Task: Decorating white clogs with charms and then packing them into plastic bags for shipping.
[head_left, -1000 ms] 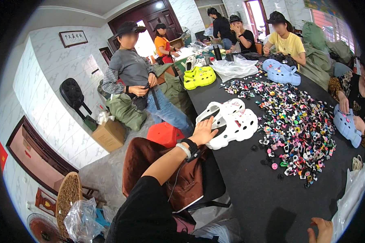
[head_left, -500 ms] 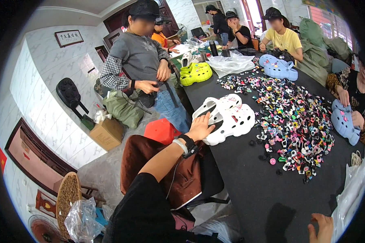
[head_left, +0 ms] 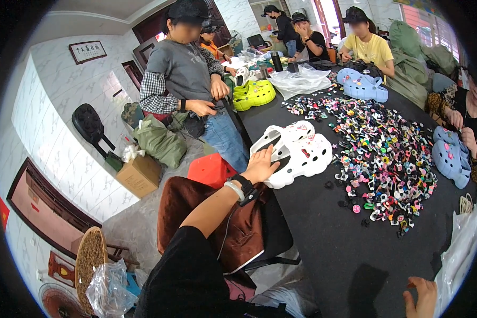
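Note:
A pair of white clogs (head_left: 315, 160) with a few charms on top lies near the left edge of the black table (head_left: 323, 238). My left hand (head_left: 261, 165) lies over the heel end of the nearer clog, its fingers stretched out and not wrapped round it. At the lower right, close to the clear plastic bags (head_left: 461, 254), my right hand (head_left: 423, 297) hovers with fingers apart and slightly bent, holding nothing. A wide heap of small colourful shoe charms (head_left: 381, 159) spreads to the right of the white clogs.
Lime-green clogs (head_left: 254, 95) and blue clogs (head_left: 363, 85) stand farther back; another blue pair (head_left: 450, 156) is at the right, near a co-worker's hands. A co-worker in grey (head_left: 188, 74) stands left of the table. A red stool (head_left: 211, 169) and brown-draped chair (head_left: 217, 222) flank it.
The co-worker at the right has drawn their hands back from the blue clogs, which now sit together. The standing co-worker's hands have shifted at the waist. My hands stay almost in place.

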A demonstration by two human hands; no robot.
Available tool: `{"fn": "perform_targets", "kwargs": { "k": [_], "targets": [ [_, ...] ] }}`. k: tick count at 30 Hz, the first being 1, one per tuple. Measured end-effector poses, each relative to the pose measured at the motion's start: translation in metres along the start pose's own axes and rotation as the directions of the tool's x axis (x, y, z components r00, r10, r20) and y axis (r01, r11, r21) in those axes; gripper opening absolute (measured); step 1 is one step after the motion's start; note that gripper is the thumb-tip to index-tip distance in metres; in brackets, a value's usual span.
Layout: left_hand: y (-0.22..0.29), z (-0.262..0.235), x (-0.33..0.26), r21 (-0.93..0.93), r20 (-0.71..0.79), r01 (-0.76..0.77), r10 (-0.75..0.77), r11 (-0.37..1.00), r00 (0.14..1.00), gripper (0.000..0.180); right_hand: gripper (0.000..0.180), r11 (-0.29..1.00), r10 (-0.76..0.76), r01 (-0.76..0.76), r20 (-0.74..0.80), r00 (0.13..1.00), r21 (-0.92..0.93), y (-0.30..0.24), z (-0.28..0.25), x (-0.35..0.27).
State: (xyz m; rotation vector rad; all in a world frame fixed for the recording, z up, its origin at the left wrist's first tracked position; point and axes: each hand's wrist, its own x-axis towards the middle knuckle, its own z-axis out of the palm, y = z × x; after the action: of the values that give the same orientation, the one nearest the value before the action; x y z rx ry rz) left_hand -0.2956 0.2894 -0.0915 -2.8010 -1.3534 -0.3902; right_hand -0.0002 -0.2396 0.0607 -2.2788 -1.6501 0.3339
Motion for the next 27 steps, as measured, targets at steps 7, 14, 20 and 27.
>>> {"fn": "perform_targets", "kwargs": {
  "k": [7,14,20,27],
  "targets": [
    [-0.0002,-0.0006,-0.0022,-0.002,-0.013,-0.010,0.010,1.000,1.000,0.074,0.027,1.000,-0.009,0.009,-0.004,1.000,0.017,0.0020,-0.0001,-0.0028],
    [0.0010,-0.0027,-0.0011,-0.010,0.005,0.001,-0.001,1.000,1.000,0.075,0.027,0.999,-0.028,0.029,-0.023,0.999,0.023,0.0018,0.0005,-0.0005],
    [0.0045,-0.0046,0.0027,0.003,0.020,0.023,-0.023,1.000,1.000,0.075,0.026,0.999,0.009,-0.008,-0.011,1.000,0.041,0.0009,-0.0016,0.0004],
    [-0.0029,0.0039,-0.0045,-0.008,-0.057,-0.033,0.032,0.999,0.998,0.075,0.026,1.000,-0.011,0.012,-0.034,0.999,0.024,0.0047,0.0018,-0.0032]
  ]
}}
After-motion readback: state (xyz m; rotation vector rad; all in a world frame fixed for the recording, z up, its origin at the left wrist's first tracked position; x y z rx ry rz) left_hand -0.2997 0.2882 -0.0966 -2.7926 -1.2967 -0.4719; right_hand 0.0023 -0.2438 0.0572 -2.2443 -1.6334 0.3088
